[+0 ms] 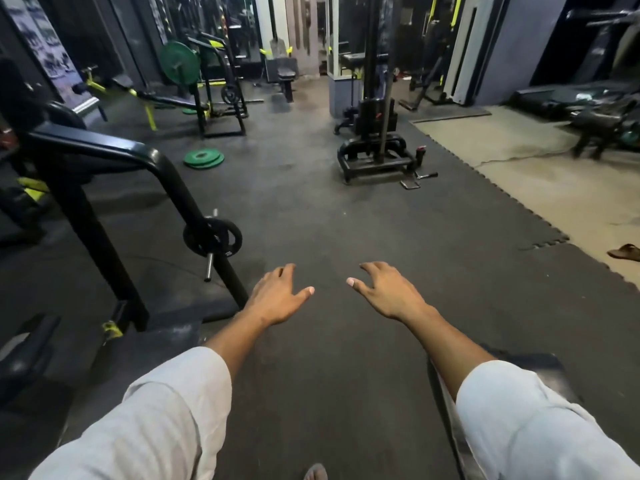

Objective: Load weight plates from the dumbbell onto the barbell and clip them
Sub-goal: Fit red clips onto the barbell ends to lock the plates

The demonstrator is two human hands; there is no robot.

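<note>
Your two arms reached out ahead of you over the dark rubber floor (346, 209), both in pale sleeves (166, 410) pushed up to the forearm. Your left hand (277, 296) hung palm down in the lower middle of the frame, fingers spread and loosely bent, thumb pointing toward the centre, holding nothing. Your right hand (384, 291) mirrored it just to the right, palm down, fingers splayed and slightly curled, thumb turned inward, also holding nothing. The two thumbs were near each other but apart. At left of centre, a small black weight plate (213, 237) sat on a short chrome peg (209, 261) fixed to a black machine frame (114, 188); the peg's long axis ran nearly up and down the frame, its free end toward the bottom, and the plate stood on edge with its flat face toward you. It lay above and to the left of your left hand, not touching it. Farther off, in the upper left, a stack of green plates (203, 158) lay flat on the floor, and a large green plate (180, 63) hung upright on a rack (221, 98) behind them. A cable machine (377, 133) stood at upper centre. I could not tell which item was the dumbbell or the barbell.
</note>
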